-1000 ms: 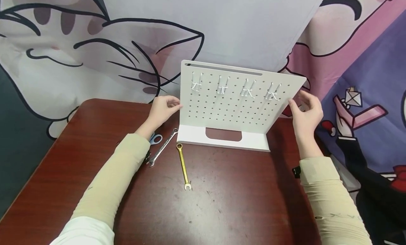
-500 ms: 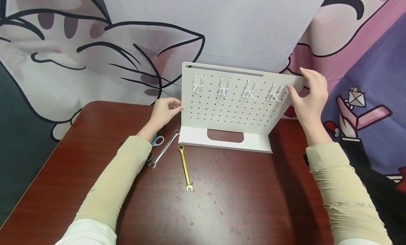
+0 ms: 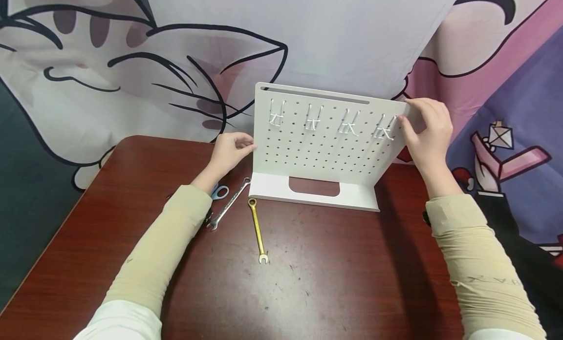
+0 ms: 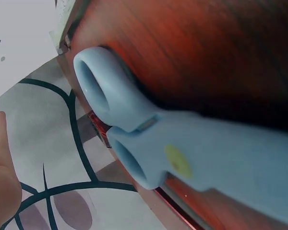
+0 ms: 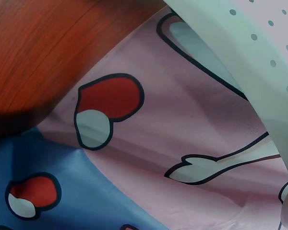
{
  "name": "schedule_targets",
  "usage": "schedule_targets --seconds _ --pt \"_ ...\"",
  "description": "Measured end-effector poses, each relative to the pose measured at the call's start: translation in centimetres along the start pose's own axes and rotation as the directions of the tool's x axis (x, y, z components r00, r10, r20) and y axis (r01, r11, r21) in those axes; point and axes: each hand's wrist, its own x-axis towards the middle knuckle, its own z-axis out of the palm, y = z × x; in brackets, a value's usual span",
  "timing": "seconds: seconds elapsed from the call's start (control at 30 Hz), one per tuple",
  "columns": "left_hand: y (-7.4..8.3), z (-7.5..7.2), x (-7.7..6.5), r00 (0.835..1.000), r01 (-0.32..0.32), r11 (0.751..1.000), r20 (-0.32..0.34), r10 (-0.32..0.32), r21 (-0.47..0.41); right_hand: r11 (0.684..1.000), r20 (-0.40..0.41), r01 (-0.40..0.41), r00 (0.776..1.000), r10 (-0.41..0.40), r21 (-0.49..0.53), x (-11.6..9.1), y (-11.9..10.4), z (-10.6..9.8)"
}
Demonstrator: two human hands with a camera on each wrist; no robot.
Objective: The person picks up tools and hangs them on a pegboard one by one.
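A white pegboard stand (image 3: 281,154) stands upright on the table, with several wire hooks (image 3: 313,120) along its upper row. My left hand (image 3: 229,152) pinches its left edge between thumb and fingertips. At the upper right corner my right hand (image 3: 431,130) grips the board, thumb on the front face and fingers behind. In the right wrist view the board's side edge (image 5: 225,52) runs down the right, with only a sliver of the hand showing. Part of the left hand (image 4: 2,177) appears at the left of its wrist view, just below the board.
In front of the board lies a yellow wrench (image 3: 257,231), with a silver wrench (image 3: 227,204) to its left. Blue-handled scissors (image 4: 120,96) lie beside the silver wrench, partly hidden by the left arm in the head view. A printed cloth (image 3: 343,42) hangs behind the table (image 3: 334,276).
My right hand has moved up from the middle of the board's right edge to its upper corner and taken hold there. The left hand has stayed at the left edge.
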Motion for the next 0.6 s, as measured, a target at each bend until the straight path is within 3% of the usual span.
schedule_targets --seconds 0.23,0.4,0.6 --pt "0.5 -0.5 0.0 1.0 -0.005 0.999 0.027 0.005 0.032 0.999 -0.029 -0.036 0.999 0.037 0.032 0.2 -0.2 0.2" --pt "0.6 -1.2 0.1 0.997 0.035 0.998 0.07 -0.038 0.045 0.999 -0.014 -0.043 0.999 0.044 0.025 0.2 -0.2 0.3" --pt "-0.6 -2.6 -0.7 0.983 0.075 0.996 0.162 -0.083 0.052 0.998 -0.018 -0.06 0.998 0.06 0.016 0.1 -0.3 0.3"
